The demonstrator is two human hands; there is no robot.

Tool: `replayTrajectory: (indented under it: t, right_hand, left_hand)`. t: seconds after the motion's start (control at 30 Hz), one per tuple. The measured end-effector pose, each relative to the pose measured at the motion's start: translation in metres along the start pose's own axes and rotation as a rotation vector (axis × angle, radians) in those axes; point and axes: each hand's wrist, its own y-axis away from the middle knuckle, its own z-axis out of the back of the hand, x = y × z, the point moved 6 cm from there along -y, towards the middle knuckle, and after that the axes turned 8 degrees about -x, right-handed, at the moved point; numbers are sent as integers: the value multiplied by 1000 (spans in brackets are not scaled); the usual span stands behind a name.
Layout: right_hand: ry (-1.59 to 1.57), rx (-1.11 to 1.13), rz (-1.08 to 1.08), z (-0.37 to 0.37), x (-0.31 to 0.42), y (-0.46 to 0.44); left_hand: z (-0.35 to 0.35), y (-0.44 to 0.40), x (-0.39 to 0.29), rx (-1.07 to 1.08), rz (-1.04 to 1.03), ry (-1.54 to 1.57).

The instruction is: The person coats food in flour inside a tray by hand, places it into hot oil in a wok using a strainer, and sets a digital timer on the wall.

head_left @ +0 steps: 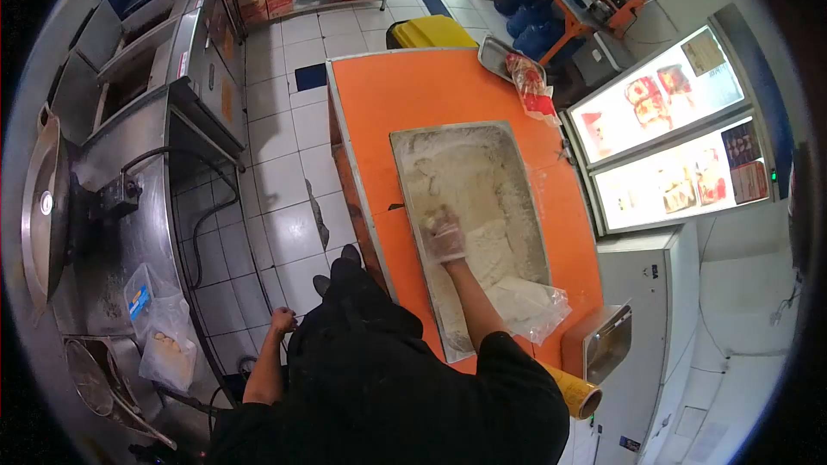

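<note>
A large metal tray of pale flour lies on the orange table. My right hand, in a clear plastic glove dusted with flour, is down in the tray at its left side. Its fingers are curled at the flour around a small floury lump, whose kind I cannot make out. A clear plastic bag with white powder lies over the tray's near right corner. My left hand hangs bare beside my body, away from the table, its fingers curled in with nothing visible in them.
On the orange table, a small metal tray and a red-and-white package sit at the far right corner. A steel container and yellow roll are near right. Fryers and a steel counter stand left, a lit display fridge right.
</note>
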Motion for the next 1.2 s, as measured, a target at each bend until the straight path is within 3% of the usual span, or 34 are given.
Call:
replayTrajectory:
  t: [0.07,0.13,0.17,0.23,0.37,0.43,0.57,0.67,0.73,0.77,0.87,0.93,1.0,1.03,1.1,1.13,1.2]
  right_hand:
    - [72,-77,-89,-3,-7,-2]
    - [-54,-416,-244,21,-1,-7]
    - [-56,-423,-247,20,-3,-18]
    - [127,-321,-20,7,9,-45]
    - [128,-274,195,17,35,-83]
    - [186,-164,526,-7,56,-85]
    - [275,-27,642,18,68,-70]
    - [282,93,631,30,65,-50]
    - [252,-136,699,2,45,-42]
    - [255,-141,706,3,46,-42]
    - [181,-9,620,-15,37,-48]
    - [-102,-72,44,-28,-1,-72]
    - [181,-318,217,11,11,-86]
    - [188,-308,197,5,8,-92]
    - [212,-19,22,-32,-13,-96]
    - [218,-17,7,-30,-10,-88]
    - [181,-331,409,-9,30,-68]
  left_hand:
    - [1,5,-10,-11,-14,-18]
    - [0,8,-18,-17,-15,-24]
    - [-2,9,-24,-18,-22,-28]
    - [-3,13,-29,11,-21,-40]
    - [-3,3,-29,18,-33,-89]
    - [-2,3,-28,52,-30,-8]
    - [3,-1,-27,-11,-35,23]
    - [3,-8,-10,-45,-25,13]
    - [2,-11,0,-56,-24,3]
    - [1,-10,4,-49,-14,-12]
    - [1,-2,-2,-34,-1,-25]
    - [4,1,-4,-16,13,-35]
    - [6,-2,-9,-19,-57,-75]
    - [6,-2,-8,-6,-51,-92]
    - [5,-7,-12,-15,-38,-73]
    - [4,-2,-17,-12,-32,-41]
    - [3,3,-28,-12,-24,-37]
